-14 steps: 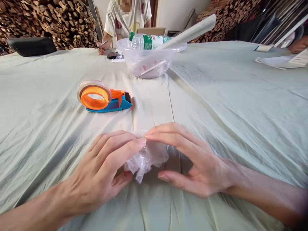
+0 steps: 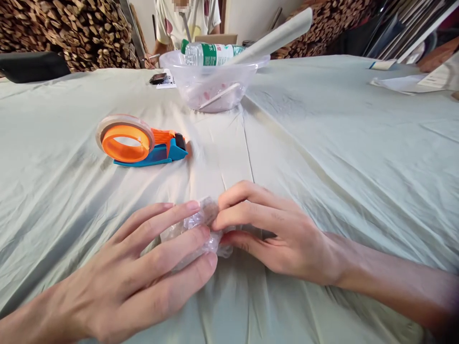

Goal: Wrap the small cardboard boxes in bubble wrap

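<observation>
A crumpled piece of clear plastic wrap (image 2: 201,217) lies on the cloth-covered table between my hands. My left hand (image 2: 158,267) rests over its left side with the fingers spread and stretched out, the fingertips touching the plastic. On the other side, my right hand (image 2: 272,229) pinches the right part of the plastic between thumb and bent fingers. Part of the plastic is hidden beneath my left fingers. Beyond my hands sits an orange and blue tape dispenser (image 2: 143,143) with a roll of tape, touched by neither hand.
Farther back, a clear plastic basin (image 2: 215,91) holds a bottle with a green label (image 2: 213,54) and a long white roll (image 2: 276,36). A person (image 2: 188,21) sits across the table. Papers (image 2: 401,82) lie at the right, a phone (image 2: 158,78) by the basin.
My left hand has spread flatter over the plastic. My right thumb and fingers have closed on its right side. The view has shifted slightly, moving the dispenser and basin left in frame.
</observation>
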### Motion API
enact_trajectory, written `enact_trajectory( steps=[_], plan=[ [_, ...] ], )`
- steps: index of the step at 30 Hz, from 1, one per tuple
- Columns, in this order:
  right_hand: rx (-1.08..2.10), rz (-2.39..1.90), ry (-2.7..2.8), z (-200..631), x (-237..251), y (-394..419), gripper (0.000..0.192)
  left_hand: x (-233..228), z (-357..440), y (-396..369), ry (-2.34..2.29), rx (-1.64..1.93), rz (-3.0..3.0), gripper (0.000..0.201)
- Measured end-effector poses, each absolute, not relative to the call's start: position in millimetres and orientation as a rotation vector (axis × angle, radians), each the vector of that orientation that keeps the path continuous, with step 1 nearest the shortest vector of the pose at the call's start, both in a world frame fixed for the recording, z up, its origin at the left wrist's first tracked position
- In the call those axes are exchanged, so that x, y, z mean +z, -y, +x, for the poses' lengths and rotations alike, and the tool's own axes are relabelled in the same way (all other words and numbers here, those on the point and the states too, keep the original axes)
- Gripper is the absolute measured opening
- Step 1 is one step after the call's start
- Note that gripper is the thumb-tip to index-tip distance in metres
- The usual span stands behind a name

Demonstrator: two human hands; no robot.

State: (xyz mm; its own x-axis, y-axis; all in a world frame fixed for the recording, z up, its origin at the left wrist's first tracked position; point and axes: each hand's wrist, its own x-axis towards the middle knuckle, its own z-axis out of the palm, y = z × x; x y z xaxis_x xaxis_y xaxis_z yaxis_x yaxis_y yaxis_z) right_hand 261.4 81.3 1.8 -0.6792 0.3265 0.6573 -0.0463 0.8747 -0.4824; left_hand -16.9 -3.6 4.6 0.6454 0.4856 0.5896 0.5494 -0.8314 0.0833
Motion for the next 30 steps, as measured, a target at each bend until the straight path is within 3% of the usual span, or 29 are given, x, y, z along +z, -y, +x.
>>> enact_trajectory(
  steps=[10,18,30],
  plan=[
    [0.505,-0.237,2.264,262.5,6.6,-82.0,0.009,8.3,-14.7,-2.7,0.758,-0.846,-2.795,0.037],
    [0.202,-0.360,2.230,262.0,8.1,-73.1,0.008,3.4,-18.2,1.1,0.901,-0.768,-2.742,0.061],
    [0.260,-0.227,2.235,266.2,13.5,-75.3,0.012,3.3,-8.8,-3.7,1.125,-0.927,-2.549,0.043]
  ],
)
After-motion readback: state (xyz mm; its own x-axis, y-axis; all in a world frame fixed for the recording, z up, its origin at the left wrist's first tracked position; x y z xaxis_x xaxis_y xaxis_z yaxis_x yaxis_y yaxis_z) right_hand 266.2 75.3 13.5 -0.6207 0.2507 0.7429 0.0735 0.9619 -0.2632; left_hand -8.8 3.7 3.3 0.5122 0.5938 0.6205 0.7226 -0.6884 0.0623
